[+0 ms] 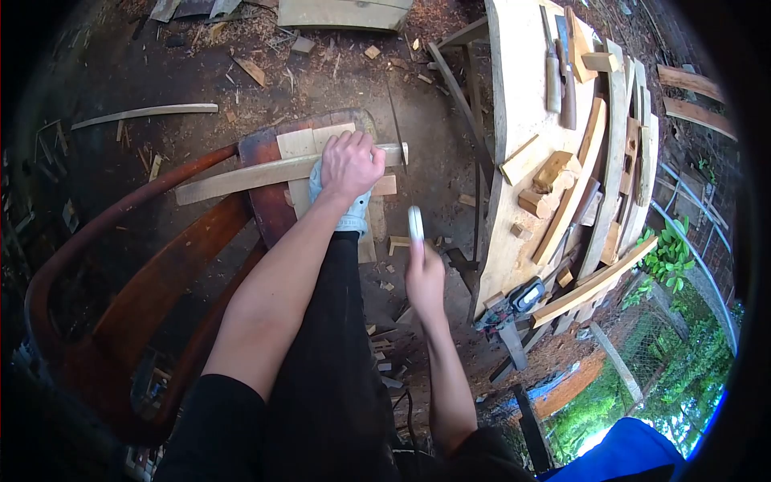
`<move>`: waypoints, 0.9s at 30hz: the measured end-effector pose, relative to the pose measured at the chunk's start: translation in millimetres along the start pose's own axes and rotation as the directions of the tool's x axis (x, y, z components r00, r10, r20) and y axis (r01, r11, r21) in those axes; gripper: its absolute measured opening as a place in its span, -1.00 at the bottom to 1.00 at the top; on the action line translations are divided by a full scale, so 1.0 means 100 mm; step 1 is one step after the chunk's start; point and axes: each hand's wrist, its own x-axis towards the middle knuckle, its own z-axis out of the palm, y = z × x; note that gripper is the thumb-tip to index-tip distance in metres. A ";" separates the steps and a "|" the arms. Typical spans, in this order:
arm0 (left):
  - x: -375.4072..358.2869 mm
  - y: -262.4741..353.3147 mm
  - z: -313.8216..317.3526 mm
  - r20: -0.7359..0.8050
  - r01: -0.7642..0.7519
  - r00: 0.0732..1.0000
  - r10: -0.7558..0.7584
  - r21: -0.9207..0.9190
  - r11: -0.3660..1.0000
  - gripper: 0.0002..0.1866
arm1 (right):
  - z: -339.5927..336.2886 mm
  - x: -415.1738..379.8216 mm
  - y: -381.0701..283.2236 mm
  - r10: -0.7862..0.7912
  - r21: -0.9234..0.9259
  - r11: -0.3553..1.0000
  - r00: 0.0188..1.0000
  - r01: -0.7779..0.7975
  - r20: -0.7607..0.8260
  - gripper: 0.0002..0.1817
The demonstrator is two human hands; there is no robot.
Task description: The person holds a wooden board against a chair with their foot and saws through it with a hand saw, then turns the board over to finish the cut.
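A pale, slightly curved wooden strip (pixel 253 178) lies across the seat (pixel 269 193) of a reddish-brown wooden chair (pixel 165 301). My left hand (pixel 352 165) is wrapped over the strip near its right end. Under my left wrist, a foot in a light blue shoe (pixel 353 217) rests on the boards on the seat. My right hand (pixel 426 277) is closed around the pale handle of a handsaw (pixel 415 223), just right of the seat. Its thin blade appears edge-on as a dark line beside the strip's right end.
A wooden workbench (pixel 514 96) stands at the right, bearing chisels (pixel 553 80), wood blocks (pixel 554 173), long strips (pixel 574 185) and a dark power tool (pixel 514 305). Offcuts and shavings litter the dirt floor. A curved strip (pixel 144 114) lies at the left.
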 end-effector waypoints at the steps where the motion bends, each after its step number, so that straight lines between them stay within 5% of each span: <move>1: 0.01 0.00 0.00 -0.023 -0.015 1.000 0.015 0.002 1.000 -0.82 | 0.11 0.40 -0.11 -0.032 0.008 0.999 0.999 0.032 -0.006 -0.34; 3: 0.02 0.04 0.02 -0.024 -0.009 1.000 0.010 0.025 1.000 -0.82 | 0.23 0.86 -0.44 0.160 -0.017 0.987 0.986 -0.161 -0.041 -0.25; 5: -0.02 0.03 0.00 -0.009 0.005 1.000 -0.005 0.031 1.000 -0.82 | 0.11 0.88 -0.43 0.190 0.031 0.981 0.982 -0.190 0.005 -0.19; 9: 0.01 0.01 0.00 0.006 0.013 1.000 -0.013 -0.012 1.000 -0.83 | 0.31 0.80 -0.25 0.078 -0.003 0.997 0.991 -0.079 -0.109 -0.20; 21: 0.00 -0.02 -0.03 0.013 0.016 1.000 -0.016 0.012 1.000 -0.82 | 0.27 0.61 -0.56 0.186 0.007 0.982 0.976 -0.187 -0.112 -0.18; 27: 0.03 -0.08 0.02 -0.001 0.022 1.000 -0.022 0.020 1.000 -0.81 | 0.17 0.17 -0.37 0.121 0.013 0.993 0.989 -0.120 -0.080 -0.30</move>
